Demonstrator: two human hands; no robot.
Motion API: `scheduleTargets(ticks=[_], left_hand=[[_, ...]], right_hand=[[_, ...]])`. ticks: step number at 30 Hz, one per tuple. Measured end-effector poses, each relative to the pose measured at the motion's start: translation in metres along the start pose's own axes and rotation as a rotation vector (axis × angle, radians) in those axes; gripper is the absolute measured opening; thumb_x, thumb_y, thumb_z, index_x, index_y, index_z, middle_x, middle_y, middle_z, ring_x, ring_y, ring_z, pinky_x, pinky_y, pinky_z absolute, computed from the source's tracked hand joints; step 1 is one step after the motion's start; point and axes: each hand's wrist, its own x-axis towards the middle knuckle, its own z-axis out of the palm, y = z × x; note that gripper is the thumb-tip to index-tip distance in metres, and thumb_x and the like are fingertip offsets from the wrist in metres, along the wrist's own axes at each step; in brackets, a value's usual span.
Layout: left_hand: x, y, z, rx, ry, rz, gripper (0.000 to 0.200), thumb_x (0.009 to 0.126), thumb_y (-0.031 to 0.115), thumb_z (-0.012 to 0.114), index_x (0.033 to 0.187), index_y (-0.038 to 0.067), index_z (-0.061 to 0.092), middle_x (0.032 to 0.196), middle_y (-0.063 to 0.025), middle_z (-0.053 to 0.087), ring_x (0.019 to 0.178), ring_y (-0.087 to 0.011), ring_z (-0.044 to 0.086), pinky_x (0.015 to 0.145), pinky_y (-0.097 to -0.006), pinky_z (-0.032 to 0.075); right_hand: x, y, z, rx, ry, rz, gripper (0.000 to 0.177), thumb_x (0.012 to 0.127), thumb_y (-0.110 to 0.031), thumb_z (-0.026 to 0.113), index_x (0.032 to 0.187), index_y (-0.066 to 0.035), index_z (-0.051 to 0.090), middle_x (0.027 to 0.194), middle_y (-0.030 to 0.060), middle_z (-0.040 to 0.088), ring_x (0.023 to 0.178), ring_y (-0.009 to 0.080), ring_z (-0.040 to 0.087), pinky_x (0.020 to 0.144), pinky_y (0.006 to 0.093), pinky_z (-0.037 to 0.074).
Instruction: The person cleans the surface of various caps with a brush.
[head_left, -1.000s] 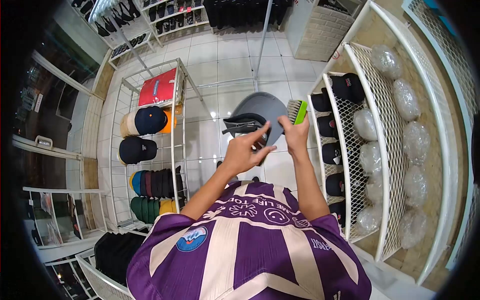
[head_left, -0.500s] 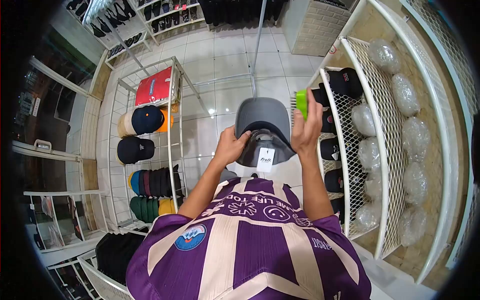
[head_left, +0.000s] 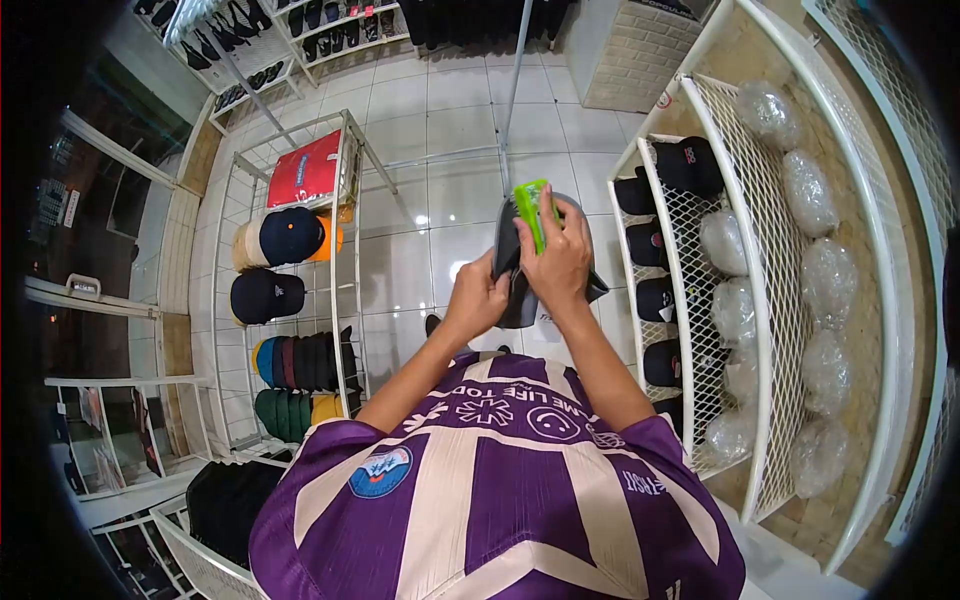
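Note:
A dark grey cap (head_left: 515, 300) is tilted on its side in front of my chest. My left hand (head_left: 478, 295) grips the cap's left edge between thumb and fingers. In my right hand (head_left: 560, 262) is a bright green brush (head_left: 532, 205), held over the cap's grey brim. The brush's bristles are mostly hidden, and so is much of the cap behind my right hand. Only a small part of the white tag shows beneath the cap.
At the left stands a white wire rack (head_left: 350, 300) with stacked caps (head_left: 290, 238) and a red package (head_left: 305, 172). White mesh shelves (head_left: 765, 330) at the right hold more caps and plastic-wrapped bundles (head_left: 828, 280). A metal pole (head_left: 515, 100) rises beyond the cap.
My right hand has moved left with the green brush, from beside the cap to over its brim. The cap has turned from facing me with its inside and tag showing to a sideways tilt.

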Motion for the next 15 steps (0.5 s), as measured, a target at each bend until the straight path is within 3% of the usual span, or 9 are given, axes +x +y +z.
scheduleTargets(ticks=[1, 4, 6, 8, 10, 12, 13, 14, 15], left_hand=[[-0.001, 0.012, -0.005, 0.129, -0.032, -0.032, 0.019, 0.085, -0.002, 0.061, 0.104, -0.007, 0.060, 0.067, -0.0180, 0.061, 0.055, -0.0176, 0.056, 0.055, -0.0361, 0.046], [0.004, 0.010, -0.009, 0.133, 0.052, 0.022, 0.022, 0.083, -0.003, 0.061, 0.105, -0.006, 0.060, 0.067, -0.0231, 0.059, 0.053, -0.0247, 0.056, 0.056, -0.0377, 0.047], [0.003, 0.011, -0.010, 0.173, 0.070, 0.040, 0.023, 0.083, -0.004, 0.060, 0.106, -0.004, 0.061, 0.069, -0.0227, 0.061, 0.054, -0.0291, 0.059, 0.056, -0.0389, 0.048], [0.000, 0.017, -0.005, 0.030, -0.006, -0.061, 0.031, 0.084, -0.002, 0.058, 0.115, -0.003, 0.059, 0.070, -0.0271, 0.063, 0.065, -0.0458, 0.065, 0.061, -0.0510, 0.050], [0.001, 0.010, 0.001, 0.181, 0.000, 0.045, 0.032, 0.084, -0.001, 0.059, 0.117, -0.003, 0.058, 0.070, -0.0269, 0.063, 0.066, -0.0463, 0.065, 0.061, -0.0512, 0.050], [0.004, 0.007, 0.000, 0.207, 0.089, 0.172, 0.034, 0.085, -0.002, 0.058, 0.119, -0.003, 0.056, 0.070, -0.0269, 0.063, 0.066, -0.0464, 0.066, 0.061, -0.0513, 0.050], [0.006, 0.013, -0.007, 0.129, 0.029, 0.011, 0.035, 0.085, -0.002, 0.057, 0.120, -0.002, 0.055, 0.070, -0.0271, 0.063, 0.067, -0.0465, 0.066, 0.061, -0.0514, 0.050], [0.006, 0.015, -0.011, 0.162, 0.036, -0.015, 0.036, 0.085, -0.003, 0.057, 0.121, -0.001, 0.056, 0.071, -0.0277, 0.063, 0.066, -0.0461, 0.065, 0.061, -0.0513, 0.050], [0.006, 0.011, -0.012, 0.107, 0.023, -0.039, 0.036, 0.085, -0.003, 0.057, 0.121, -0.001, 0.056, 0.071, -0.0278, 0.062, 0.066, -0.0460, 0.065, 0.061, -0.0513, 0.050]], right_hand=[[-0.004, -0.008, 0.002, 0.146, -0.039, 0.127, 0.056, 0.093, -0.029, 0.075, 0.140, -0.001, 0.060, 0.110, 0.0192, 0.066, 0.091, 0.0343, 0.068, 0.080, 0.0408, 0.054], [-0.011, -0.024, -0.002, 0.631, -0.195, 0.386, 0.058, 0.092, -0.026, 0.077, 0.141, -0.002, 0.059, 0.114, 0.0201, 0.068, 0.097, 0.0328, 0.070, 0.087, 0.0383, 0.054], [-0.001, -0.010, -0.007, 0.425, -0.154, 0.146, 0.057, 0.091, -0.024, 0.077, 0.141, -0.002, 0.060, 0.114, 0.0206, 0.067, 0.100, 0.0343, 0.068, 0.087, 0.0397, 0.054], [0.007, 0.013, 0.000, 0.071, -0.054, 0.109, 0.056, 0.090, -0.024, 0.077, 0.140, -0.003, 0.061, 0.115, 0.0204, 0.065, 0.103, 0.0357, 0.065, 0.087, 0.0435, 0.053], [0.004, 0.007, 0.006, 0.144, -0.034, 0.154, 0.056, 0.090, -0.024, 0.077, 0.139, -0.002, 0.061, 0.115, 0.0204, 0.066, 0.102, 0.0358, 0.066, 0.086, 0.0428, 0.053], [-0.006, -0.016, -0.001, 0.598, -0.226, 0.470, 0.055, 0.090, -0.024, 0.077, 0.138, -0.002, 0.062, 0.116, 0.0208, 0.066, 0.103, 0.0362, 0.065, 0.087, 0.0428, 0.053], [-0.012, -0.015, 0.005, 0.716, -0.171, 0.389, 0.055, 0.091, -0.026, 0.077, 0.138, -0.001, 0.062, 0.113, 0.0202, 0.066, 0.101, 0.0359, 0.066, 0.086, 0.0422, 0.053], [-0.009, -0.009, 0.005, 0.720, -0.176, 0.391, 0.055, 0.091, -0.026, 0.077, 0.138, -0.001, 0.062, 0.113, 0.0202, 0.066, 0.101, 0.0359, 0.066, 0.086, 0.0422, 0.053], [-0.001, 0.003, 0.005, 0.448, -0.145, 0.210, 0.055, 0.091, -0.027, 0.076, 0.138, -0.001, 0.062, 0.112, 0.0201, 0.066, 0.099, 0.0357, 0.066, 0.085, 0.0419, 0.053]])
